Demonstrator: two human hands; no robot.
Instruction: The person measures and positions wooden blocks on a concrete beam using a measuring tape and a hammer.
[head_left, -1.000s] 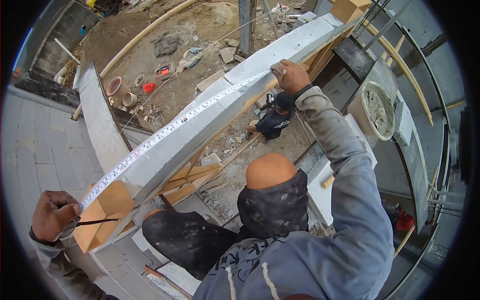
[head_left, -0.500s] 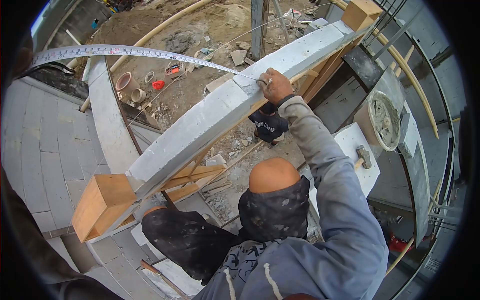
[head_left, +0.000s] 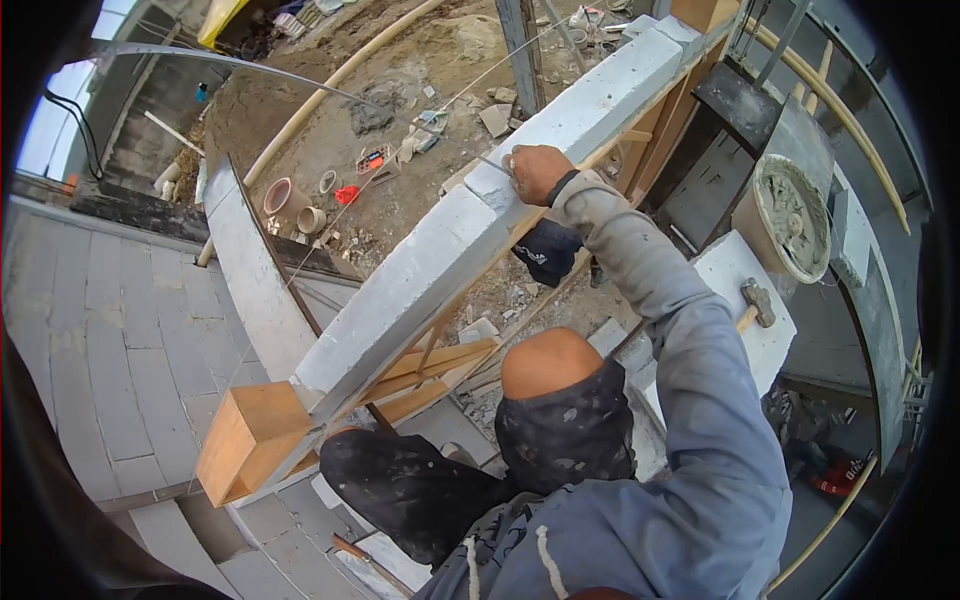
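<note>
Right hand (head_left: pixel 540 174): fingers pinch the near end of the tape measure (head_left: pixel 205 57) at the pale block row (head_left: pixel 400 285), close to a joint. The tape arcs out to the upper left — left hand (head_left: pixel 72 42) dark at the view's edge, fingers' state cannot be told. Hammer (head_left: pixel 760 301) lies on a white slab (head_left: pixel 775 345), beside a mortar bucket (head_left: pixel 790 215).

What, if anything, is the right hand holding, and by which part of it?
The right hand holds a measuring tape by the end of its blade, where the blade meets the fingers over the row of pale blocks.
</note>
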